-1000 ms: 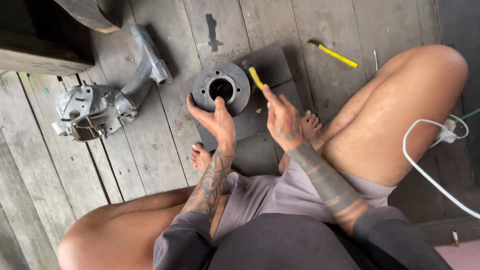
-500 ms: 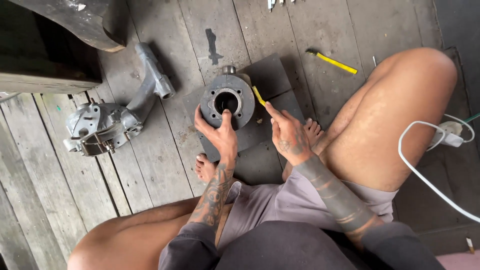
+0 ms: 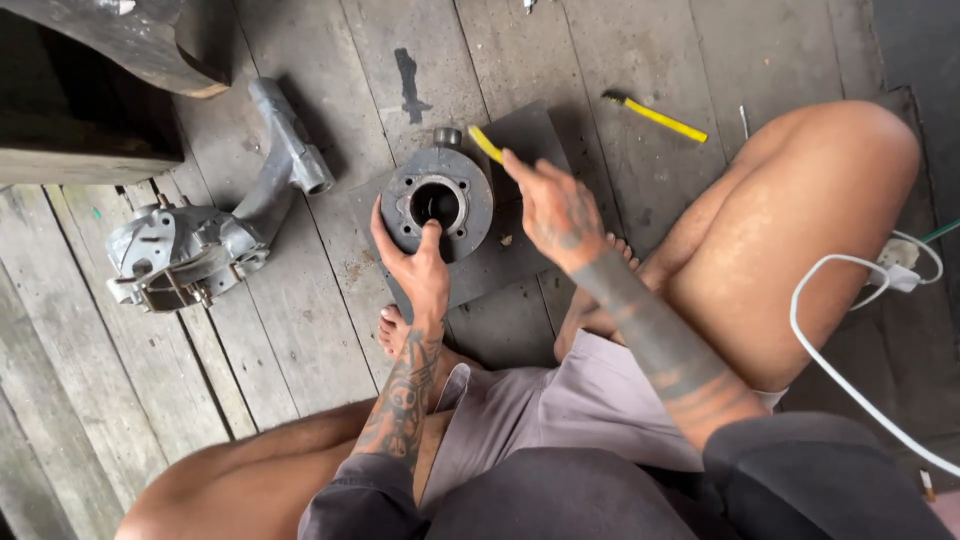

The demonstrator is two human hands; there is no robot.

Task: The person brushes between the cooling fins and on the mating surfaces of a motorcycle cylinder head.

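A round grey metal engine cylinder (image 3: 437,200) with a central bore lies on a dark flat mat (image 3: 520,255) on the wooden floor, between my bent legs. My left hand (image 3: 415,265) grips the cylinder's near edge, thumb at the bore's rim. My right hand (image 3: 553,208) holds a yellow-handled tool (image 3: 486,144) whose end rests at the cylinder's upper right edge. Both forearms are tattooed.
A silver engine casing with a long arm (image 3: 205,240) lies to the left on the grey planks. A second yellow-handled tool (image 3: 655,117) lies beyond the mat. A white cable and plug (image 3: 880,275) lie at the right. A dark wooden block (image 3: 95,90) fills the upper left.
My left hand has settled lower on the cylinder's near edge. My right hand has shifted up with the yellow tool toward the cylinder's top right. The view moved closer.
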